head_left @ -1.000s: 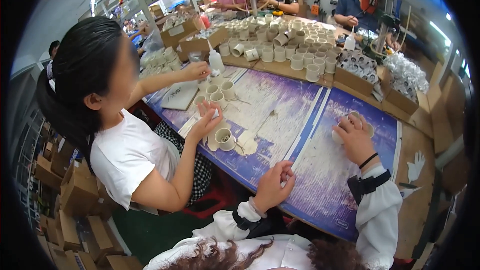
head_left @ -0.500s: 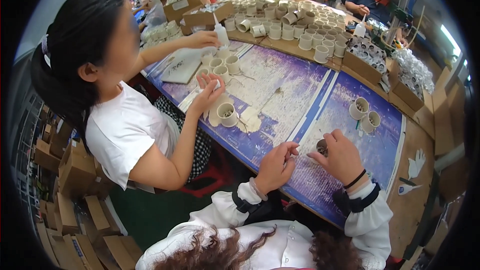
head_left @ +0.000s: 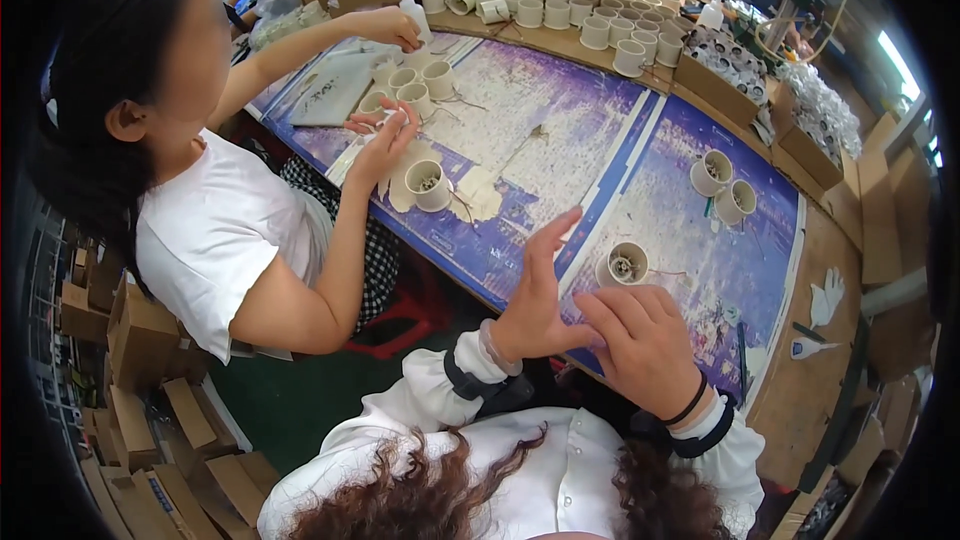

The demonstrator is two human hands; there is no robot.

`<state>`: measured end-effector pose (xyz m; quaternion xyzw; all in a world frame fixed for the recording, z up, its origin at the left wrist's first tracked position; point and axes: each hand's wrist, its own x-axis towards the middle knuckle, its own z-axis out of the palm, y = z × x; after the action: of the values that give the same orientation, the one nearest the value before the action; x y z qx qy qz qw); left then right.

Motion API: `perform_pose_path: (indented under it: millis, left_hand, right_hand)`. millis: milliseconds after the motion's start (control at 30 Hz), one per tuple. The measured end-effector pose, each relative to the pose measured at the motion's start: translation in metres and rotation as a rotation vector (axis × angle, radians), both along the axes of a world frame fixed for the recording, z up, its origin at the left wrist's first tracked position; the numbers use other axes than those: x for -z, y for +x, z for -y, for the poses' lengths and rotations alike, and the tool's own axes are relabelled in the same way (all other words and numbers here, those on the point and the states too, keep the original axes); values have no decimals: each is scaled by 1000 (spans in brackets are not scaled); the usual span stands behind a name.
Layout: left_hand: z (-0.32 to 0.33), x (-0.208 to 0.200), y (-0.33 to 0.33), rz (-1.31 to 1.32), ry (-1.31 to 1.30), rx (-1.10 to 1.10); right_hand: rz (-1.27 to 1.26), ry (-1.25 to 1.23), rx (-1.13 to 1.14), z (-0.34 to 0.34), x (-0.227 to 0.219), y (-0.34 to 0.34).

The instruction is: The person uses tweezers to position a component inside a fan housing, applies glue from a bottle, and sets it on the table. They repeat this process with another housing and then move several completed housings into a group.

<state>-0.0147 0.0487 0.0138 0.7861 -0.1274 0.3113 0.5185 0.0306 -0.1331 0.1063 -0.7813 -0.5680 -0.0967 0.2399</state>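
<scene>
My left hand (head_left: 540,305) is raised at the table's near edge with its fingers stretched upward. Its thumb meets my right hand (head_left: 645,340), whose fingers are bent toward the left palm; whatever they pinch, if anything, is too small to make out. Just beyond my right fingers stands a cream round cup (head_left: 625,264), upright, with small parts inside and a thin wire trailing to its right. Two similar cups touch farther right, a left one (head_left: 711,172) and a right one (head_left: 735,202), also with small contents.
At left a person in a white shirt reaches for a white squeeze bottle (head_left: 413,18), near several cups and a pale board (head_left: 335,90). Many cups line the far edge beside a carton of small parts (head_left: 722,75). A white glove (head_left: 827,297) lies at right.
My right hand has drawn back from the near cup to my left hand, leaving the cup uncovered. My left fingers have straightened from a curl. The whole view has shifted slightly.
</scene>
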Motion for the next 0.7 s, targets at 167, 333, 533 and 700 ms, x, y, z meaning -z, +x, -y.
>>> perform_pose_path:
  millis: [167,333,533,700]
  left_hand:
    - [-9,10,0,-295,-217,-179]
    - [-2,-6,0,-371,-85,-48]
    - [7,2,8,-329,138,-68]
    - [6,5,6,-286,246,-93]
  right_hand:
    - [-46,152,151,24,16,19]
    - [-264,206,268,38,50,51]
    - [-382,153,226,27,60,36]
    - [-387,72,254,29,52,21]
